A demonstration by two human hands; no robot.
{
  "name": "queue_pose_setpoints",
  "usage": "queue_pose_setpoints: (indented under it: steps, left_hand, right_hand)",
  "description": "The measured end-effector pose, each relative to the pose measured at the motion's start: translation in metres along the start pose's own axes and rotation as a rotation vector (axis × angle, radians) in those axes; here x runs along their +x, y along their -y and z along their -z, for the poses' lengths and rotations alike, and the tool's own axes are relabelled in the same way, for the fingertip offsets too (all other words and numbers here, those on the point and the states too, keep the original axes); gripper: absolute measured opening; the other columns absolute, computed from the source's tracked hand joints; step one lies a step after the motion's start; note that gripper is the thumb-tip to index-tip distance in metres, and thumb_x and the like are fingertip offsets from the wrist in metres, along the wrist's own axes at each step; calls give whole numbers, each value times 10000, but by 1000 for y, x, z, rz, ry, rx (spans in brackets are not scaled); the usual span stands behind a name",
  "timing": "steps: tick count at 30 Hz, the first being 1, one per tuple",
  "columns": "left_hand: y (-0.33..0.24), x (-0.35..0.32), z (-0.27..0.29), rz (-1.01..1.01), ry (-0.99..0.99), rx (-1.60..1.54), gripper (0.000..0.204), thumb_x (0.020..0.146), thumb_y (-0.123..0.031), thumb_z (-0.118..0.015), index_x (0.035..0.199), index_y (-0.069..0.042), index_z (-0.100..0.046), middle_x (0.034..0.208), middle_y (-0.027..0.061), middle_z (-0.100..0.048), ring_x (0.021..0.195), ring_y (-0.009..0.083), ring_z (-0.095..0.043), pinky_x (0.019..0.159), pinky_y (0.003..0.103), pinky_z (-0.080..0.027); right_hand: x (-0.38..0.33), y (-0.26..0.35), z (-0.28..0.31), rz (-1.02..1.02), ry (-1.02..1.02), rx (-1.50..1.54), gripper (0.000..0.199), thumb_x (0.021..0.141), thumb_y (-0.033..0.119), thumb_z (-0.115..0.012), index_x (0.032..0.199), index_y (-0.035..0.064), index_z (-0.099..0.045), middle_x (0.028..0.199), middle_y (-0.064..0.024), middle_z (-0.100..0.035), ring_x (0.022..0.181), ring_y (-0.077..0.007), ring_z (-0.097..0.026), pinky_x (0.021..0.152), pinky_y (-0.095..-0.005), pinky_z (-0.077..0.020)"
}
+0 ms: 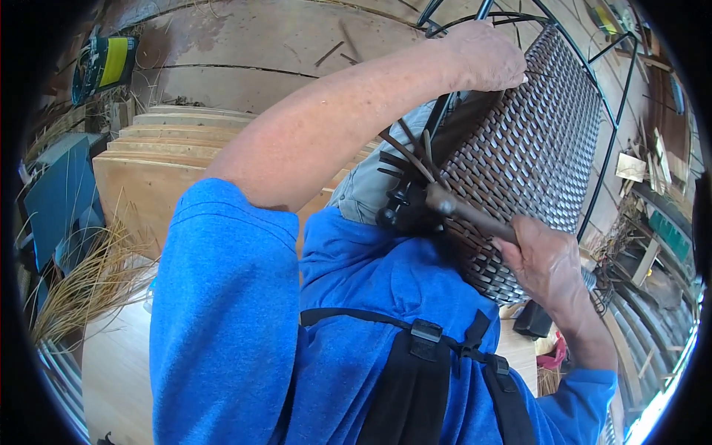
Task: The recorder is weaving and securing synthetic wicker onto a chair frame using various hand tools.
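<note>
A chair-like piece with dark brown wicker weave (534, 141) on a black metal tube frame (612, 133) leans before me, against my legs. My left hand (486, 55) reaches across to its upper left edge. Its fingers are curled over the edge of the weave beside the frame, their tips partly hidden. Lower down, my right hand (545, 259) is closed round the brown handle of a hammer (478, 219). The hammer's head points left, over the weave's near left edge. Several loose dark strips (409, 153) stick out beside it.
Stacked curved wooden boards (159, 152) stand at the left, with a bundle of tan strands (81, 285) nearer. A blue panel (63, 200) and a black-and-yellow object (111, 63) lie farther left. Wood scraps (630, 167) and slats lie along the right. Cut strips (330, 53) litter the floor.
</note>
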State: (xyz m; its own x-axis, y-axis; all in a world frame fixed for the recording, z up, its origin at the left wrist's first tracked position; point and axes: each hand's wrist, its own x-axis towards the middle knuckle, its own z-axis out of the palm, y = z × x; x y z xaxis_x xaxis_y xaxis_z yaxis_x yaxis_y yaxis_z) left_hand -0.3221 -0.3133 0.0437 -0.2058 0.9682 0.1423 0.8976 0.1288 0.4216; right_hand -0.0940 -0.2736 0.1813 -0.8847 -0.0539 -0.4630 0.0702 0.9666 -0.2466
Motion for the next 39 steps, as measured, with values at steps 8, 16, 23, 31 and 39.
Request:
queue_pose_setpoints:
  steps: [8,16,23,31,39]
  left_hand:
    - [-1,-2,0,-23,-37,12,324,883,-344,-450,880,-115,-678,932,66,-669,915,259,-619,827,429,-451]
    - [3,4,-7,-136,-188,-29,357,899,-344,-456,749,-65,-620,756,132,-633,779,319,-610,727,424,-467]
    - [-31,1,-6,-52,-139,-126,367,904,-313,-466,683,-27,-530,691,151,-571,708,353,-561,695,454,-412]
    - [-68,7,-20,81,36,28,385,915,-277,-494,612,-40,-506,619,150,-515,615,321,-515,680,420,-381]
    - [-78,11,-13,138,99,-13,373,928,-241,-489,680,36,-518,624,198,-489,608,355,-435,679,420,-361]
  right_hand:
    - [-1,2,4,94,18,113,281,810,308,-637,796,53,-517,623,-96,-530,521,-278,-555,480,-375,-454]
    - [-6,2,1,-139,33,156,286,848,293,-599,770,39,-493,641,-152,-537,580,-331,-574,493,-420,-448]
    - [-123,-6,-30,-827,-906,1091,324,942,328,-402,833,41,-507,593,21,-440,456,-55,-411,401,-183,-320]
    - [-245,6,-310,-1485,-769,543,302,935,318,-446,934,33,-547,721,-152,-551,636,-327,-531,607,-426,-445]
    - [-183,31,-336,-1707,-360,938,355,916,335,-445,965,12,-581,908,-280,-596,889,-427,-570,769,-494,-444]
